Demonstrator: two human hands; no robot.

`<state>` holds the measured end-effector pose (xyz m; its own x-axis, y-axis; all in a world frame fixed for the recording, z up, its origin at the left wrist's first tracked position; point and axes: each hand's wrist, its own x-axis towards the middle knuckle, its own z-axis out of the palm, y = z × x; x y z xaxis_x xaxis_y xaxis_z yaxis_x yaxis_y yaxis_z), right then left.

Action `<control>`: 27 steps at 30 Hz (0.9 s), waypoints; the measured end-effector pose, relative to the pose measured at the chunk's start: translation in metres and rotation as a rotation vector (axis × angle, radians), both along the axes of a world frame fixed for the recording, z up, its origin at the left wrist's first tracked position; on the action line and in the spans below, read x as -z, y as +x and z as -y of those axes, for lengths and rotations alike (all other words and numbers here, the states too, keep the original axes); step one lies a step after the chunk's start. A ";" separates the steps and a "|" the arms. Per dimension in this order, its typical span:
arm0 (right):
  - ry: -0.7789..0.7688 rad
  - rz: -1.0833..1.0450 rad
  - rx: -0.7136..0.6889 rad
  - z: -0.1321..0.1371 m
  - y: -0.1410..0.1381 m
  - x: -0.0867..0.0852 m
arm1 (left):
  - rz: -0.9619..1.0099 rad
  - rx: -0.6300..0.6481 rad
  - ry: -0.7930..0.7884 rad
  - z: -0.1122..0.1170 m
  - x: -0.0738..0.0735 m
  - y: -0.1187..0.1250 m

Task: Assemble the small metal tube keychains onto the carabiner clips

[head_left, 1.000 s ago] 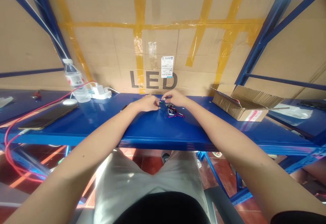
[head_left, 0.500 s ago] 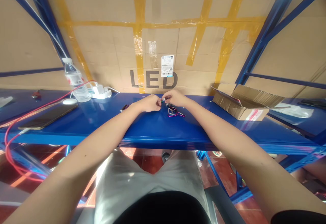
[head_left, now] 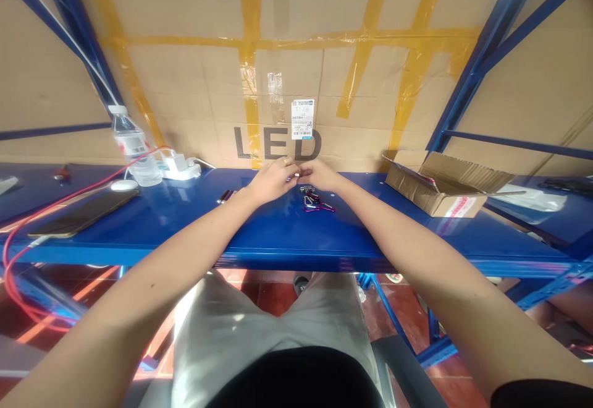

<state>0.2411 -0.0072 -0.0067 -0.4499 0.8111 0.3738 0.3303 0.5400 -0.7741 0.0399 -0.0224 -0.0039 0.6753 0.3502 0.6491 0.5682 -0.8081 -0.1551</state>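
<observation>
My left hand [head_left: 273, 179] and my right hand [head_left: 320, 176] meet above the blue tabletop, fingertips touching. Both are closed in a pinch. A tiny pale bit shows between the fingers, too small to name; the rest of it is hidden. Just below my right hand lies a small pile of carabiners [head_left: 317, 205], magenta and silver, with other small metal pieces among them. Several short dark rods [head_left: 226, 196] lie left of my hands, beside my left forearm.
On the left stand a water bottle [head_left: 135, 148] and a white power strip [head_left: 180, 168]; a phone [head_left: 83, 213] lies there on a red cable [head_left: 13, 241]. An open cardboard box [head_left: 456, 205] sits at the right. A large cardboard sheet marked LED [head_left: 199, 99] walls the back.
My left hand has risen slightly and turned over toward my right hand, and the fingers have come together. The carabiners stay where they were.
</observation>
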 end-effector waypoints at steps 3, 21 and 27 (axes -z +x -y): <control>-0.006 -0.015 0.003 0.000 0.001 0.000 | -0.004 -0.004 -0.013 -0.001 0.001 -0.001; 0.061 -0.021 0.012 -0.003 0.004 0.001 | -0.090 -0.045 0.006 -0.001 0.001 0.000; 0.053 -0.073 0.024 -0.001 0.005 -0.001 | -0.025 -0.053 -0.024 0.003 0.001 -0.002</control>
<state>0.2460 -0.0065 -0.0060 -0.4007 0.7992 0.4481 0.2870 0.5739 -0.7669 0.0384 -0.0250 -0.0048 0.6714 0.4011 0.6232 0.6065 -0.7807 -0.1508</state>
